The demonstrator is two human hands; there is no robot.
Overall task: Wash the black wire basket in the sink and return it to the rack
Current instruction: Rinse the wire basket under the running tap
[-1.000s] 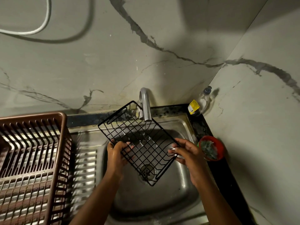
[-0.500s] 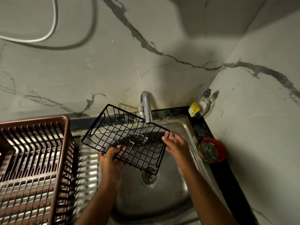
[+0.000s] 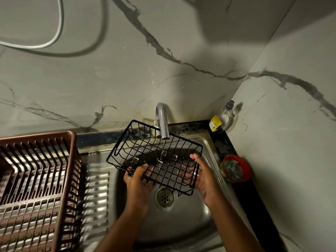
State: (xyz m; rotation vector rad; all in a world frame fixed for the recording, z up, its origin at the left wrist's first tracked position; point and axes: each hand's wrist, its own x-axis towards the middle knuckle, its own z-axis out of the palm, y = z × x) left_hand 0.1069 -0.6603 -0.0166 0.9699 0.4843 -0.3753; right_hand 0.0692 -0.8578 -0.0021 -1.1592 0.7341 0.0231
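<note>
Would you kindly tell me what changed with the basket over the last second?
The black wire basket turned from a diamond tilt to lie flatter under the tap. The right hand shifted from its corner to its right end. The left hand kept its hold; the brown rack stayed put.

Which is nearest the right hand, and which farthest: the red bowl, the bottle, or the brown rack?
From the right hand, in the head view:
1. Red bowl, just to its right on the sink's edge.
2. Bottle, in the back corner by the wall.
3. Brown rack, far to the left, beyond the other hand.
</note>
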